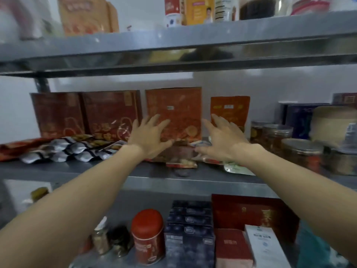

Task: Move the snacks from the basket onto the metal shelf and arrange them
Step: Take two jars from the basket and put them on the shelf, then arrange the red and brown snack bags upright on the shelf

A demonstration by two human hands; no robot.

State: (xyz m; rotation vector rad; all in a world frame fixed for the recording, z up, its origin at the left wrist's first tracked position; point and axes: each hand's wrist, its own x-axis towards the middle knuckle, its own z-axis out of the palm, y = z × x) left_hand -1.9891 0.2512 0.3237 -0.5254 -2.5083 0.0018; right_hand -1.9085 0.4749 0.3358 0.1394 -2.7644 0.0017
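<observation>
Both my arms reach into the middle level of the metal shelf (193, 182). My left hand (149, 138) and my right hand (222, 140) have their fingers spread, one on each side of an upright orange snack pouch (179, 113) at the back. Neither hand holds anything. Below them a small pile of flat snack packets (181, 153) lies on the shelf, partly covered by my palms. A smaller orange pouch (229, 109) stands to the right. The basket is out of view.
Two dark red pouches (85, 115) stand at the back left, with silver sachets (63, 149) lying in front. Jars (278, 136) and boxes fill the right side. The lower level holds a red tin (147, 236) and dark boxes (190, 229). Packages line the top level.
</observation>
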